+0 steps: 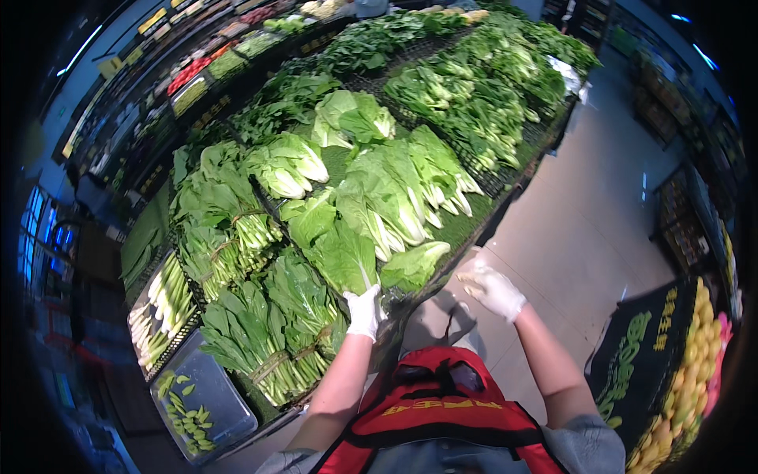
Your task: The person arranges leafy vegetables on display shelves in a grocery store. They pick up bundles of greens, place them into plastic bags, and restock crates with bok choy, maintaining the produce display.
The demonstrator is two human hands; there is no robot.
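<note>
My left hand (362, 313), in a white glove, grips the pale stem end of a broad leafy green (345, 258) at the front edge of the vegetable stand. My right hand (491, 290), also gloved, is held over the aisle floor with its fingers apart and nothing in it. Between the hands, a single loose leaf (414, 265) lies at the stand's edge. Beyond it rests a heap of leafy greens with white stems (388, 195). Two more bunches, a pale-stemmed one (288, 165) and another (352, 118), lie farther back.
Tied bundles of greens (275, 338) lie left of my left hand, near leeks (169, 296) and a clear plastic tub (219, 385) of small green pods. Bok choy (468, 89) fills the far right. Across the tiled aisle (568, 219) stands a display of yellow fruit (681, 379).
</note>
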